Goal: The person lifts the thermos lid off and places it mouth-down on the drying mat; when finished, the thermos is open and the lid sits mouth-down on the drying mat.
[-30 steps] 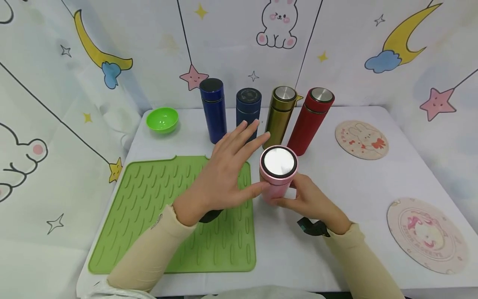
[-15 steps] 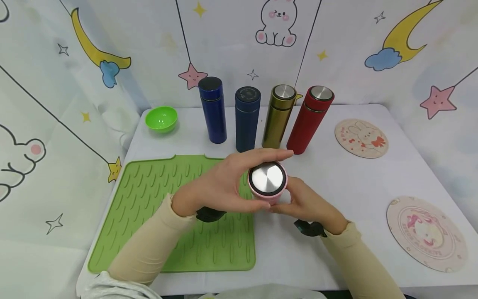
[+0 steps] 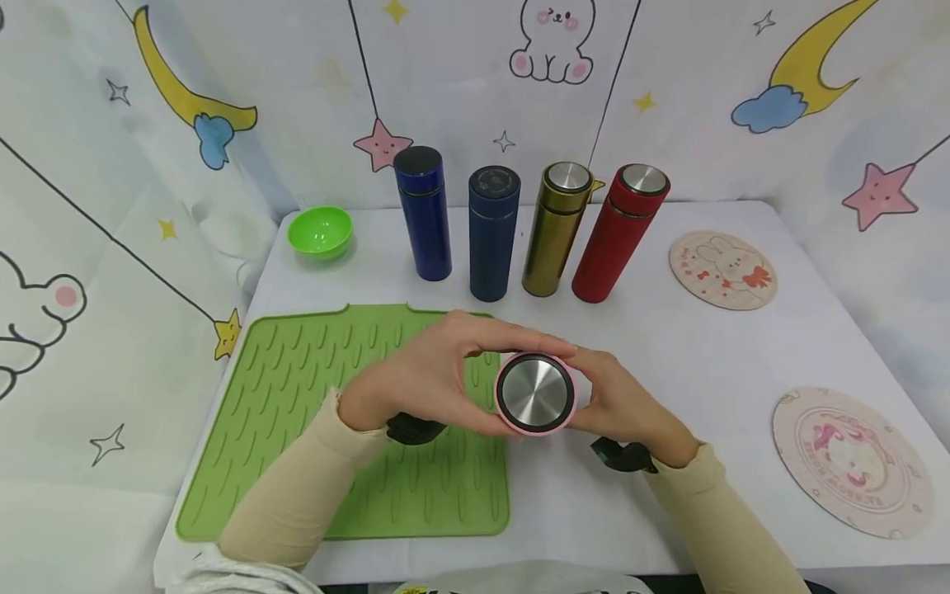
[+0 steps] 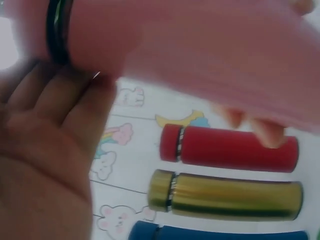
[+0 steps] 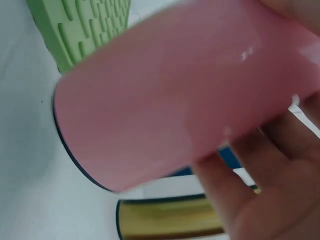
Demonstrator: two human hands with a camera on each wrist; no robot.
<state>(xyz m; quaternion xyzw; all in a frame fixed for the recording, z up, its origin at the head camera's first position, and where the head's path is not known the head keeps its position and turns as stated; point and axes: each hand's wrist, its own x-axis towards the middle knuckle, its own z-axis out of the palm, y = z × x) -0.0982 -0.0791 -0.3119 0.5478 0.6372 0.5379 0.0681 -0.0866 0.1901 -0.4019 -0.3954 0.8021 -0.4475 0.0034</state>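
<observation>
Both my hands hold a pink thermos (image 3: 500, 403) between them, its round steel-topped cap (image 3: 536, 394) facing up at the head camera. My left hand (image 3: 426, 375) wraps the cap end, fingers along the far side and thumb on the near side. Lower down, my right hand (image 3: 619, 400) grips the body from the right. In the right wrist view the pink body (image 5: 165, 95) and its dark bottom edge show plainly. From above, the cap hides most of the body, and I cannot tell whether the base touches the table.
Along the back stand a glossy blue thermos (image 3: 423, 214), a dark blue one (image 3: 493, 235), a gold one (image 3: 552, 231) and a red one (image 3: 619, 235). A green bowl (image 3: 320, 233) sits back left, behind a green ridged mat (image 3: 297, 445). Round coasters (image 3: 723, 271) lie at right.
My left hand, at first spread beside the thermos, has closed around its cap end. The thermos has moved nearer to me, and its cap now faces straight up at the camera.
</observation>
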